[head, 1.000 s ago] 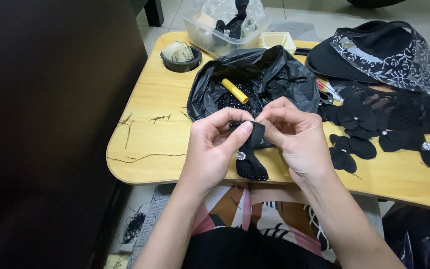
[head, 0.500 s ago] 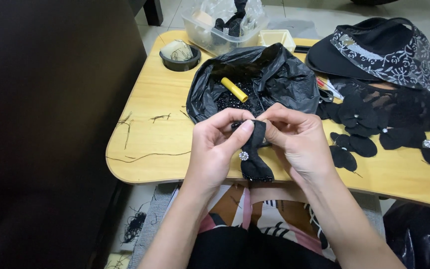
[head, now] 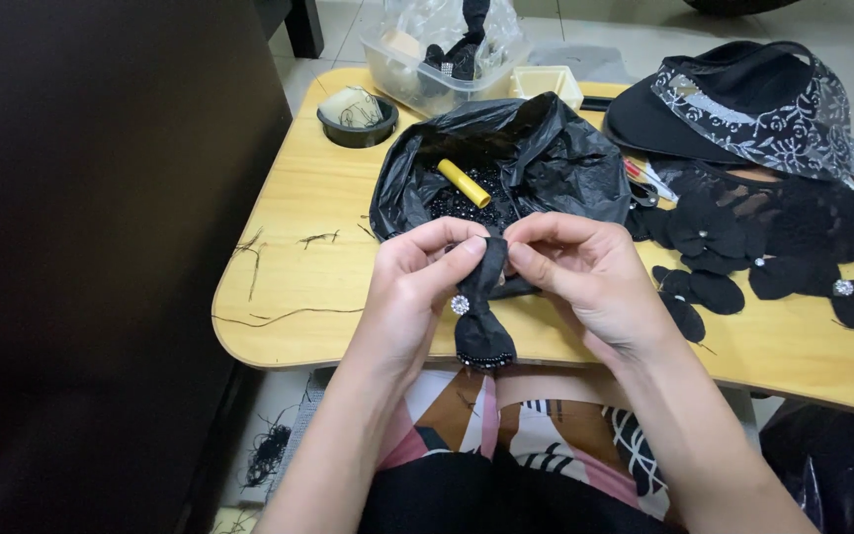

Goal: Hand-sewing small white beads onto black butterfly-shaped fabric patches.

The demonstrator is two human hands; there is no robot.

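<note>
Both hands, left (head: 412,297) and right (head: 585,282), pinch bow (head: 481,316); advise firm fingertip hold beside the gem (head: 460,305).

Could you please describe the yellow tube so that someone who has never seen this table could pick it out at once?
Start at the light wooden table and find the crumpled black plastic bag lying open at its middle, just beyond the left hand and right hand. The yellow tube lies slanted inside it on small black beads. It is the only bright yellow thing among all the black pieces.
</note>
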